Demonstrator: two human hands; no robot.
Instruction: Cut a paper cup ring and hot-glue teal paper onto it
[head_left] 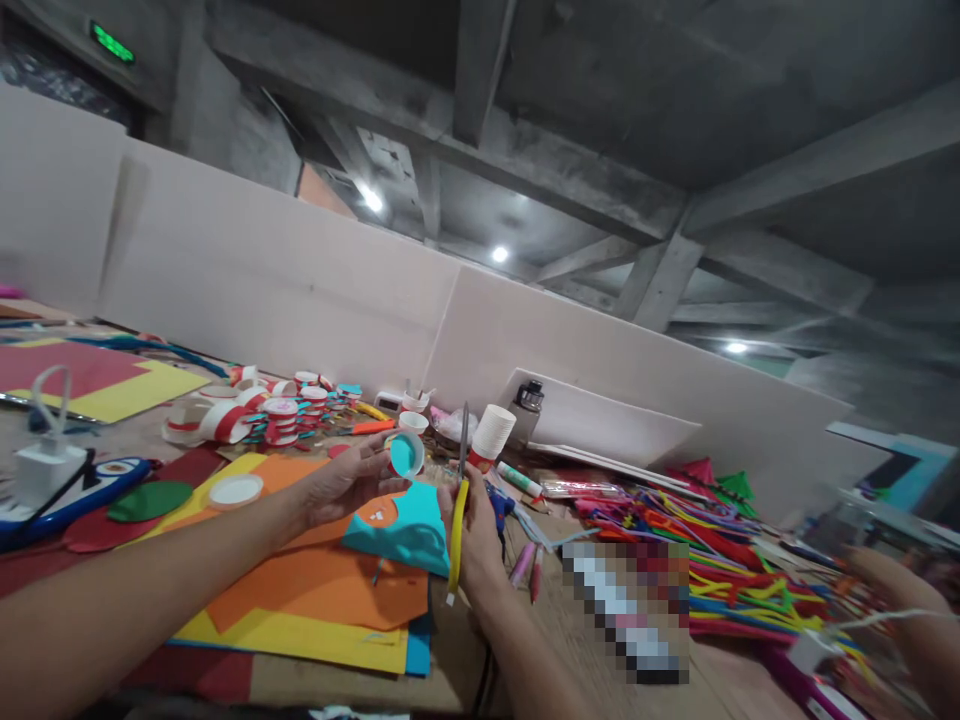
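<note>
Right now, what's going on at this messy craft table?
A person is working with coloured foam sheets. The left hand pinches a small teal disc with a white rim, held up above the stack of orange and yellow sheets. The right hand grips yellow-handled scissors, blades pointing up beside the disc. A teal foam piece lies just under both hands. A heap of pipe cleaners sprawls to the right.
</note>
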